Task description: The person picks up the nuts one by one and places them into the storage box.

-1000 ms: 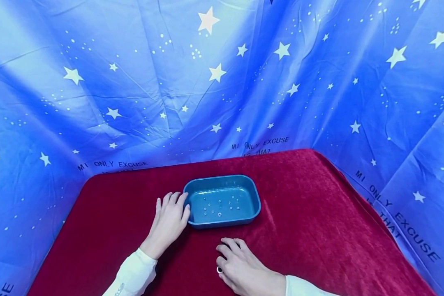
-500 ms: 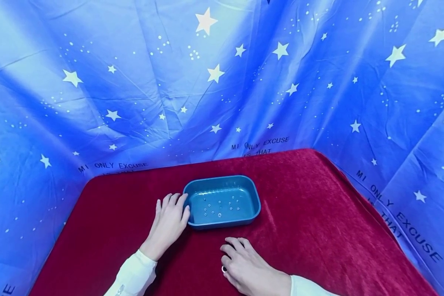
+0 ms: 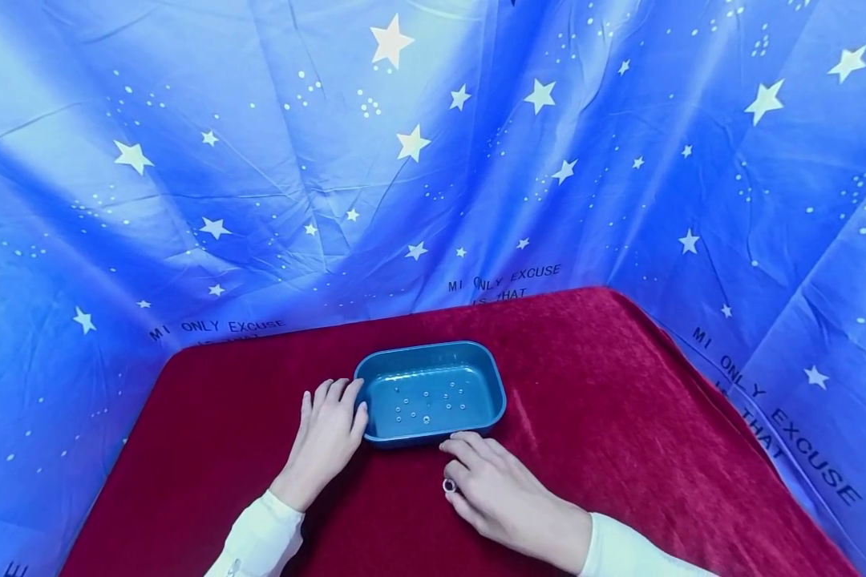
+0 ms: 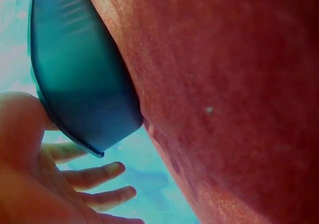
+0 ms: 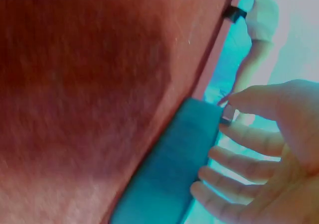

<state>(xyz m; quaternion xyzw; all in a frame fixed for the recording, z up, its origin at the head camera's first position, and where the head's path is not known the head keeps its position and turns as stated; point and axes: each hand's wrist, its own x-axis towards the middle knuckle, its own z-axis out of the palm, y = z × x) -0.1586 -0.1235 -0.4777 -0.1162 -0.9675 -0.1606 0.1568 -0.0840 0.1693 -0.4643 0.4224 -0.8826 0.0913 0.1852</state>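
Note:
A blue rectangular tub [image 3: 501, 405] stands on the red cloth, with several tiny round marks or pieces on its floor. Among them, a slightly larger metal ring-like piece [image 3: 426, 419] lies near the front. My left hand [image 3: 328, 433] touches the tub's left end, its thumb at the rim and its other fingers [image 4: 107, 198] fairly straight. Close to the tub's front wall, my right hand [image 3: 501, 489] pinches a small silver metal nut [image 3: 449, 486] between thumb and index finger. In the right wrist view the nut [image 5: 228, 113] shows between the fingertips, with the remaining fingers loosely bent beside the tub.
Red velvety cloth [image 3: 260, 385] covers the table. Blue star-printed curtains [image 3: 260, 160] hang behind and on both sides of it. A small dark object [image 5: 234, 14] shows near the table edge in the right wrist view.
My right hand has moved forward with the nut, from nearer the front of the table up to the tub's front wall. The left hand has stayed at the tub's left end.

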